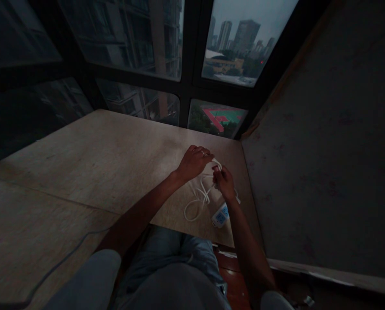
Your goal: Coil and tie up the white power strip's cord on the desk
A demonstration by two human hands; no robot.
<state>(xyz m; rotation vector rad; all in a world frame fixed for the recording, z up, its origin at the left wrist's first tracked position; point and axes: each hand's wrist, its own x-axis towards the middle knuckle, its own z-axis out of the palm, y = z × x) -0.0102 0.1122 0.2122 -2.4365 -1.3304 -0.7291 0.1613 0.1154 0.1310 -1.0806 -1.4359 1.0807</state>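
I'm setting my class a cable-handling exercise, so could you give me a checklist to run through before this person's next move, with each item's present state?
1. Right hand grips the white cord: ok, fingers closed on it.
2. Left hand grips the cord too: cannot tell; its fingertips meet the cord, but pinch or touch is unclear.
3. Slack free of crossings: not ok, loops cross one another.
4. Power strip rests on the tabletop: ok, though the right forearm hides part of it.
5. Cord's plug identified: cannot tell, the picture is too dim.
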